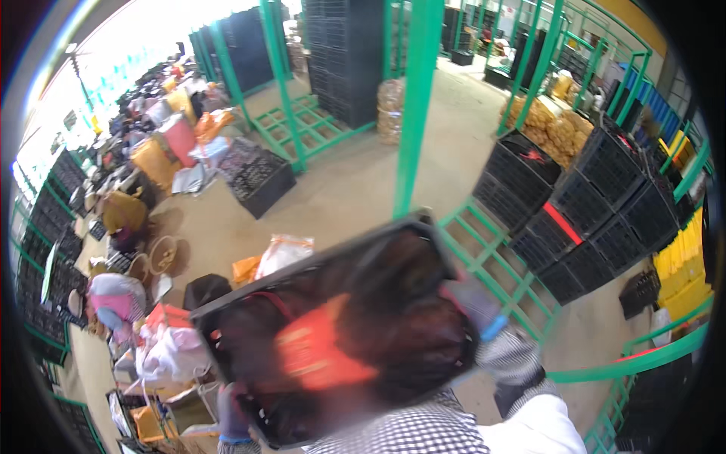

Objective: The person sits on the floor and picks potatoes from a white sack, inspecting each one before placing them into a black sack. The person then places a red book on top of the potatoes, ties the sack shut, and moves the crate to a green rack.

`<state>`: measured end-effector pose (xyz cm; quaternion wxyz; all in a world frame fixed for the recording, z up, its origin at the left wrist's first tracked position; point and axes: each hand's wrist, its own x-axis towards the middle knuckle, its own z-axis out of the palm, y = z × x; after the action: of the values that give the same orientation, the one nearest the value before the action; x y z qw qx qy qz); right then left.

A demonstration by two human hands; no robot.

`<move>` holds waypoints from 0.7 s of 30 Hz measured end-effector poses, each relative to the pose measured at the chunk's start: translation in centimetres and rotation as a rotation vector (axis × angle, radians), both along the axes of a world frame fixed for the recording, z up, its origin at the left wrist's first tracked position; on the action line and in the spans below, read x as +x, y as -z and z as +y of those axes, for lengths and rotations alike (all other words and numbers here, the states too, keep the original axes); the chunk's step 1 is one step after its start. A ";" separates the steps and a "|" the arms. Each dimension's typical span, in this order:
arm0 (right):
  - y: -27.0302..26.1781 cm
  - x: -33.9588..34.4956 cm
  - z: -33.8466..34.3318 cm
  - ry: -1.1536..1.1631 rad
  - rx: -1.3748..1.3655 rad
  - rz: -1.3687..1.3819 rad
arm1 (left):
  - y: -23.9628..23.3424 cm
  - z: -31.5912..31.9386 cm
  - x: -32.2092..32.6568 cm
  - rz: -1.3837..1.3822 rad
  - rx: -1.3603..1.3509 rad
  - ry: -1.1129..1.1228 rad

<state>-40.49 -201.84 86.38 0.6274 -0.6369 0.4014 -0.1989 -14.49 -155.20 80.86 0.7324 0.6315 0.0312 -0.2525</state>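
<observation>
A black plastic crate (340, 253) is held up in front of my body, tilted, with its far right corner highest in view. Inside lie dark, blurred net bags (402, 335), and an orange-red label (320, 352) bearing writing shows among them. My right hand (475, 306), in a greyish glove, grips the crate's right end. At the near left corner, my left hand (231, 406) is gloved too and holds that end; the crate hides part of its fingers. A checked cloth garment (420, 425) shows just below the crate.
A green metal post (420, 113) rises beyond the crate. To the right are a green pallet frame (505, 267), stacked black crates (595, 193) and a curved green rail (629, 366). Leftward, a person (119, 298) bends near heaped sacks (170, 147); another black crate (264, 184) is on the floor.
</observation>
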 end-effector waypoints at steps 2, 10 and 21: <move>-0.2 6.6 -6.5 -0.147 -0.175 0.216 | -0.7 -2.2 1.3 -0.010 -0.069 -0.054; 3.4 30.6 -19.3 -0.346 -0.254 0.150 | 0.8 -12.8 14.4 0.124 0.279 -0.325; 2.6 48.9 -33.5 -0.110 0.044 0.050 | -0.6 -31.1 46.1 0.046 0.219 -0.055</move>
<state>8.43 -235.30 83.79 0.6411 -0.6488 0.3856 -0.1394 31.64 -186.29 81.47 0.6648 0.7007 0.0928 -0.2419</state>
